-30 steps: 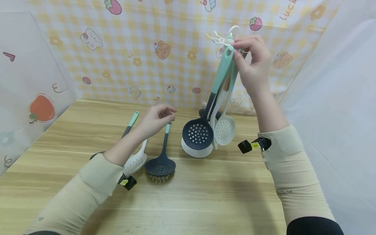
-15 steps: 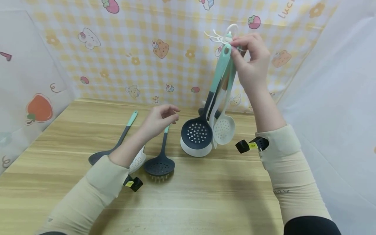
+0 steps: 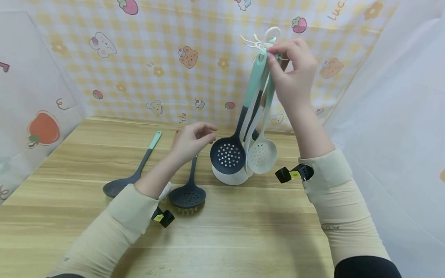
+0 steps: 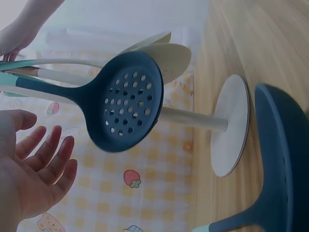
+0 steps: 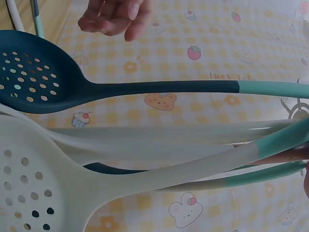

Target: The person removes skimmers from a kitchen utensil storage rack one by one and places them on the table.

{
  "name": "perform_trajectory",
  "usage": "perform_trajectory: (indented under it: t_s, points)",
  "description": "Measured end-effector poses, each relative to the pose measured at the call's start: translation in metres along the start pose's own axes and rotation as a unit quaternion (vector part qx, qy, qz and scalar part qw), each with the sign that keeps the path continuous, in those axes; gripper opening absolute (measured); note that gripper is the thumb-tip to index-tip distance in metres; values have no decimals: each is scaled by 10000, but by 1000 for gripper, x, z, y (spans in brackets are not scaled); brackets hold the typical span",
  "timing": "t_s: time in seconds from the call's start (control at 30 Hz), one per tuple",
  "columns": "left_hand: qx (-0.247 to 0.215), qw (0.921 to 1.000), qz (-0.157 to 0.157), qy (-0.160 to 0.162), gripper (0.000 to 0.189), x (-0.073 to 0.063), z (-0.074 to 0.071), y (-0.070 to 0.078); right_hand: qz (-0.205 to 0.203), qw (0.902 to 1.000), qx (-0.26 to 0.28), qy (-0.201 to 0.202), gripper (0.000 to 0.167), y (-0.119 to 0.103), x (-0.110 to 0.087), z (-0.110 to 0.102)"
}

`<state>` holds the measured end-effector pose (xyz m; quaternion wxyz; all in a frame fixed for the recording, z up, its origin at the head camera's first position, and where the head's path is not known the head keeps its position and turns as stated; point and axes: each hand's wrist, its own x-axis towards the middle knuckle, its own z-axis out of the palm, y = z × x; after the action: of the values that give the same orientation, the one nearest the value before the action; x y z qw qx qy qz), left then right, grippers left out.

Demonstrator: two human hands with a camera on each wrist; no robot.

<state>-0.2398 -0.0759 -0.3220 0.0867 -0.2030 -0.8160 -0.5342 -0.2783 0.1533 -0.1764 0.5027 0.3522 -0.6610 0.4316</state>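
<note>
A utensil rack with white hooks (image 3: 256, 42) and a round white base (image 3: 229, 179) stands at the back. My right hand (image 3: 295, 73) holds thumb and forefinger together at its hooks, beside the mint handle end of a hanging dark slotted skimmer (image 3: 227, 146). What exactly lies between these fingertips is partly hidden. A white slotted spoon (image 5: 29, 150) and other utensils hang close by. My left hand (image 3: 195, 141) hovers left of the skimmer, fingers loosely bent and holding nothing. In the left wrist view, this hand is apart from the skimmer.
On the wooden table (image 3: 243, 227) lie a dark slotted ladle (image 3: 189, 196) and, farther left, another dark utensil (image 3: 119, 187) with a mint handle. A white slotted utensil (image 3: 167, 190) is mostly behind my left forearm. A checked cloth (image 3: 135, 69) hangs behind.
My left hand has moved a little right, closer to the skimmer. The hanging utensils have swung slightly left, and my right hand has shifted left with them.
</note>
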Motion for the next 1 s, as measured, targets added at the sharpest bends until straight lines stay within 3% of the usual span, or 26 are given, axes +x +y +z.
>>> perform_trajectory:
  t_s: [0.33,0.63,1.0]
  points:
    - [-526,9980,352,-6,30,10,16,-5,-268,9959,-851,148,3,-5,-2,5]
    - [-1066,9905,828,-274,35,17,29,-3,-144,9859,-1653,223,10,-16,-3,10]
    - [-1177,9898,792,-162,33,22,40,0,265,9792,-2010,113,11,-20,-4,12]
